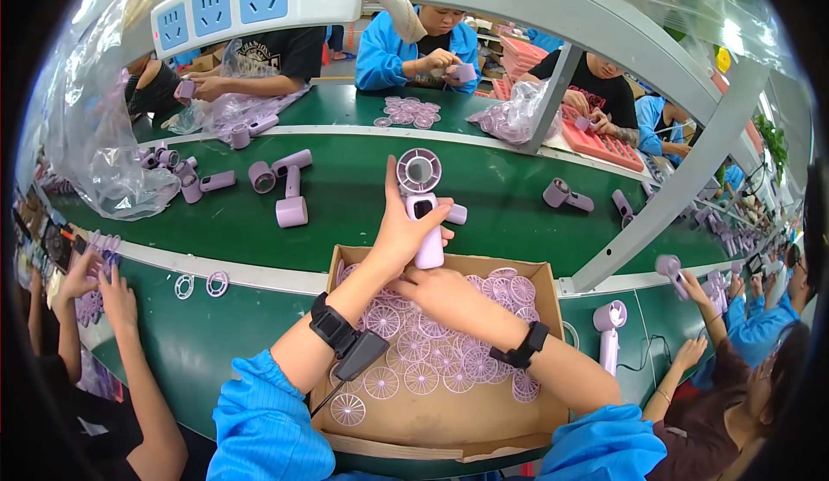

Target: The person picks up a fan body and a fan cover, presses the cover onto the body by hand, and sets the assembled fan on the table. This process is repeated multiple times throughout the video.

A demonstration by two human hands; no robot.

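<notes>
A worker in blue sleeves is holding up a lavender handheld fan (420, 200) above the near end of a green desk (509, 213), its place just over the far edge of a cardboard box (449, 416). The fan's long axis is running nearly straight away from the worker, the round head pointing to the far side and leaning very slightly left, the handle end pointing back toward the worker's body. The hollow ring of the head is facing the camera. The left hand (399, 229) is doing the holding, its grip clamped on the handle, with one digit stretching up beside the head and others wrapping round from the right. The right hand (436, 291) is hovering just below the handle's end, over the box; its fingertips are hiding behind the left wrist, so whether that grip is apart or together cannot be told. Spoked lavender discs (421, 377) are filling much of the box. More fan bodies (292, 212) are lying beyond on the desk, pointing various ways, while another fan (610, 351) is standing upright to the right. Across the desk, a co-worker (376, 58) in blue is handling a lavender piece (464, 72).
</notes>
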